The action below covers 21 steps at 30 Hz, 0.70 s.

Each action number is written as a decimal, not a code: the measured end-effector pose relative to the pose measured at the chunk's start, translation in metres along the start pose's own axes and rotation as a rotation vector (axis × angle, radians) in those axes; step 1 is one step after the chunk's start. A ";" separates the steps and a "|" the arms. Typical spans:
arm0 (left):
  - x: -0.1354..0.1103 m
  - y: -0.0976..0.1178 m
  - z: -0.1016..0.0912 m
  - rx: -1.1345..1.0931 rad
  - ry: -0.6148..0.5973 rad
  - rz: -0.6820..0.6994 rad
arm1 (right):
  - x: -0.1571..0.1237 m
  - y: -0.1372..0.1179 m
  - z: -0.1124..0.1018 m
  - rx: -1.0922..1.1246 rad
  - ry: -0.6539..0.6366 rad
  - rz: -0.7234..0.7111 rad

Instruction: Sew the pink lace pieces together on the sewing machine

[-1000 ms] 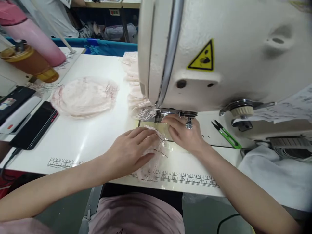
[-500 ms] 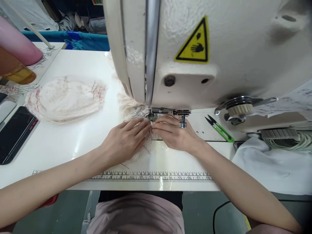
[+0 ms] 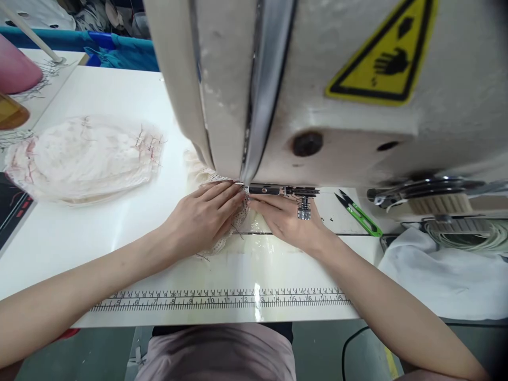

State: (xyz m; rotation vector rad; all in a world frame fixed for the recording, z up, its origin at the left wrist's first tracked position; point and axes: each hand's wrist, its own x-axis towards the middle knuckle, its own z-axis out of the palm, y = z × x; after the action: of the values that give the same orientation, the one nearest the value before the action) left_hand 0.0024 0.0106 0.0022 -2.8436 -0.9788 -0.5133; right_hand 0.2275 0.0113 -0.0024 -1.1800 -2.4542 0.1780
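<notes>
A cream lace-edged fabric (image 3: 228, 233) lies at the needle area of the sewing machine (image 3: 222, 106), with dark loose threads along its near side. My left hand (image 3: 204, 214) rests on this fabric, palm down, its fingers stretched out flat and close together. On the other side of the needle area, my right hand (image 3: 291, 219) reaches under the machine head. Its fingers are extended with the tips at the fabric's right edge, and the metal thread tensioner (image 3: 304, 203) covers part of them. The needle and presser foot are mostly hidden.
A sheer cream fabric piece (image 3: 87, 159) with red and dark threads lies at left, near a black phone-like device (image 3: 14, 203). Green thread snips (image 3: 361, 214) and white cloth (image 3: 428, 280) are at right. A printed ruler (image 3: 222, 300) runs along the table's front.
My view has shifted closer to the machine head. My right fingers have slid further under it, and my left hand now lies flatter on the lace-edged fabric.
</notes>
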 end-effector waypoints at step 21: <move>0.000 0.001 0.002 0.016 -0.022 -0.035 | -0.007 -0.003 -0.004 -0.038 0.069 0.020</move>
State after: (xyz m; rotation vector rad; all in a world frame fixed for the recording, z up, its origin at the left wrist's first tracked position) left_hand 0.0032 0.0100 0.0003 -2.8283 -1.0334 -0.4762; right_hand 0.2313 0.0042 0.0002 -1.2061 -2.3967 0.0955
